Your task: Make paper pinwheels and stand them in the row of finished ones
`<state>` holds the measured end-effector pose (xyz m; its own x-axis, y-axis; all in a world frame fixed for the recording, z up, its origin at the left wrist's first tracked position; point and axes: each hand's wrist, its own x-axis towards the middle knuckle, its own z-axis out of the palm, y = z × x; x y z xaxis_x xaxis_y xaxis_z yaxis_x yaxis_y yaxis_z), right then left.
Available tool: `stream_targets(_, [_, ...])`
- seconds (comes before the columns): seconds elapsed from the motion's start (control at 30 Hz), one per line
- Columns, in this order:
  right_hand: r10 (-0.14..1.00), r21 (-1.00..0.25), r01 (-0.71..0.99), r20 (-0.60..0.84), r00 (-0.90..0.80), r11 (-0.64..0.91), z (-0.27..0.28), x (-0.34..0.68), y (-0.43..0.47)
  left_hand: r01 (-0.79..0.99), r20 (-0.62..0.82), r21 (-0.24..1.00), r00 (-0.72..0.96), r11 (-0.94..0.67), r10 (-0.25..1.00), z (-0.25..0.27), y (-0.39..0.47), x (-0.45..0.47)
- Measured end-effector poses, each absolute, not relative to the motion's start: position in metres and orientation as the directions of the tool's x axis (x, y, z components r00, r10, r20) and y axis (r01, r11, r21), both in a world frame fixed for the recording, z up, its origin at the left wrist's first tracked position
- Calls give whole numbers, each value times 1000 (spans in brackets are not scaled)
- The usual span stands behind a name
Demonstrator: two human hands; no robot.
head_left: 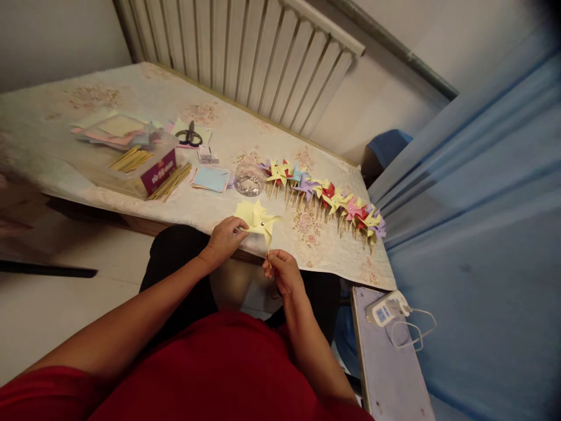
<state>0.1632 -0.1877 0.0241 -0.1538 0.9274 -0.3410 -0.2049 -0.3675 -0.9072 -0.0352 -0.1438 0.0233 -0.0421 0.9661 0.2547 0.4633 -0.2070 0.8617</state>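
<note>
A yellow paper pinwheel (258,223) with a small silvery pin at its centre is held over the table's front edge. My left hand (227,238) is closed at its left side, thumb and fingers at a paper blade. Below it, my right hand (281,269) pinches the thin wooden stick (268,248) that carries the pinwheel. Just beyond the pinwheel stands a round clear container (249,180) of small metal pins. To its left lies a stack of coloured paper squares (210,179), a light blue one on top.
Finished pinwheels (335,202) in several colours lie in a row at the right. A clear plastic box (131,187) with sticks and paper stands at the left, near black-handled scissors (189,135). A power strip (388,310) with a cable rests on a bench (390,374).
</note>
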Motion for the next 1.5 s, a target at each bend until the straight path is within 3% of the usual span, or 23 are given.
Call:
stream_targets(0.6, [942, -921, -202, -311, -129, -332, 21, 161, -188, 363, 205, 916, -60, -170, 977, 26, -163, -13])
stream_targets(0.97, [945, -921, -218, -299, -131, -322, 21, 160, -187, 341, 253, 911, -23, -230, 967, 30, -176, -5])
stream_targets(1.03, [945, -920, -220, -301, -130, -323, 21, 160, -186, 289, 208, 940, -64, -182, 976, 30, -175, -6])
stream_targets(1.13, [944, -919, -221, -303, -134, -326, 20, 161, -186, 53, 15, 999, -130, -9, 991, 29, -170, -8])
stream_targets(1.27, [943, -920, -212, -305, -136, -329, 19, 161, -186, -238, -233, 946, -30, 219, 972, 31, -161, -12])
stream_targets(1.5, [942, -923, -204, -300, -148, -326, 21, 157, -187, -312, -344, 885, 63, 346, 937, 32, -156, -11])
